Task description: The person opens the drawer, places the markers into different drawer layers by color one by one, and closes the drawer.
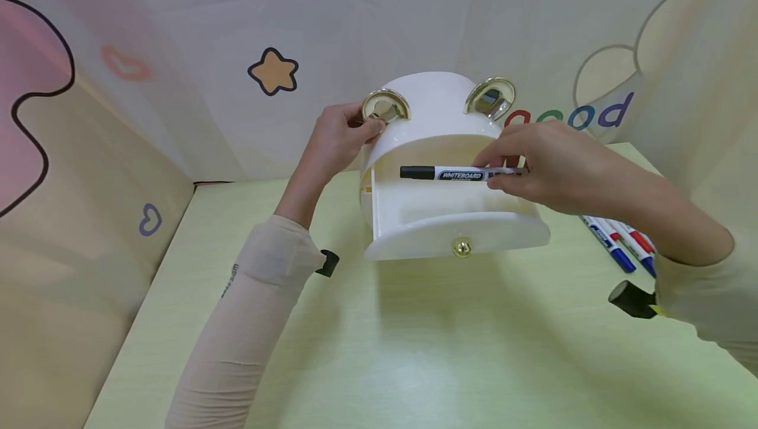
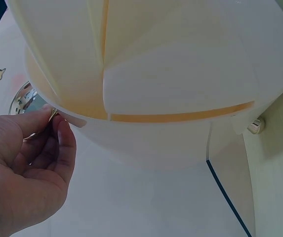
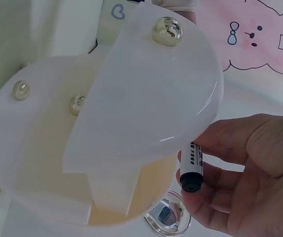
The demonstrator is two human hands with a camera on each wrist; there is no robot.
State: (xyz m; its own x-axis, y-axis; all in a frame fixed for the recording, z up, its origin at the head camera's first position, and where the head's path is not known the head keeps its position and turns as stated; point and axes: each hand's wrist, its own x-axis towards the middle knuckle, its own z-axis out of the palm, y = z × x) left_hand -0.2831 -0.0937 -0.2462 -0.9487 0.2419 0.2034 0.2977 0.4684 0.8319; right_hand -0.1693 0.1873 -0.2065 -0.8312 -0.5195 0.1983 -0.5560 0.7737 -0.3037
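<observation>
A glossy white rounded box [image 1: 435,100] with two gold ear-shaped discs stands on the table. Its pulled-out drawer has a curved front [image 1: 408,239] with a gold knob [image 1: 462,247]. My left hand [image 1: 339,139] pinches the left gold ear [image 1: 387,103] between thumb and fingers; the left wrist view shows that hand [image 2: 32,168] beside the box's rim. In my right hand [image 1: 553,162] is a black-capped whiteboard marker [image 1: 419,172], held level above the open drawer. The right wrist view shows the marker's black end [image 3: 191,181] beside the drawer front [image 3: 146,98].
Several markers [image 1: 616,251] with blue and red parts lie on the table [image 1: 438,363] to the right, partly behind my right forearm. Printed curtain walls [image 1: 331,14] stand close behind the box and along both sides. Two smaller gold knobs [image 3: 21,90] show lower on the box.
</observation>
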